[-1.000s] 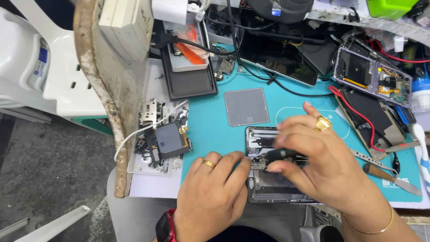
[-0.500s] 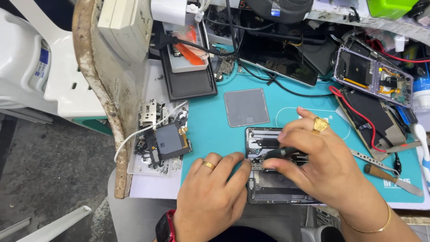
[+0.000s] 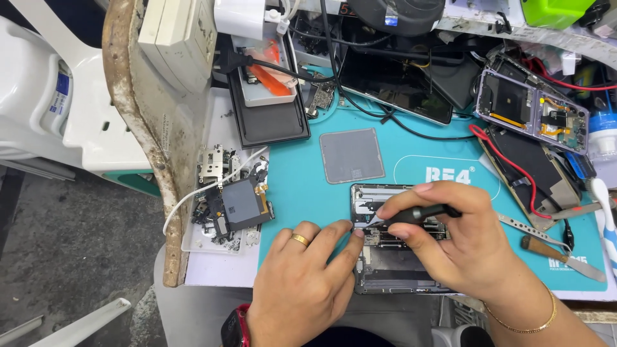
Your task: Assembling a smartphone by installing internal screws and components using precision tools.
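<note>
Right now the phone (image 3: 392, 257) lies opened up on the teal mat (image 3: 302, 186) of the desk, back cover off and its insides bare, so the stripping is well along. A loose dark module (image 3: 239, 207) and small metal bits (image 3: 212, 166) already sit on the white tray (image 3: 193, 241) off beyond my left hand; how many parts remain fastened inside I can't tell.

My right hand (image 3: 459, 247) has its fingers (image 3: 411, 199) closed tight around a slim black screwdriver (image 3: 418, 214), the tip pointing down into the upper half of the phone, just beside my left fingertips. My left hand (image 3: 302, 283) lies flat, fingers (image 3: 350, 247) spread and holding nothing, pressing the phone's left edge to steady it.

Tweezers (image 3: 533, 226) and a wooden-handled blade (image 3: 562, 257) lie near my right wrist, untouched. A grey square pad (image 3: 351, 154) sits just ahead of my fingers.
</note>
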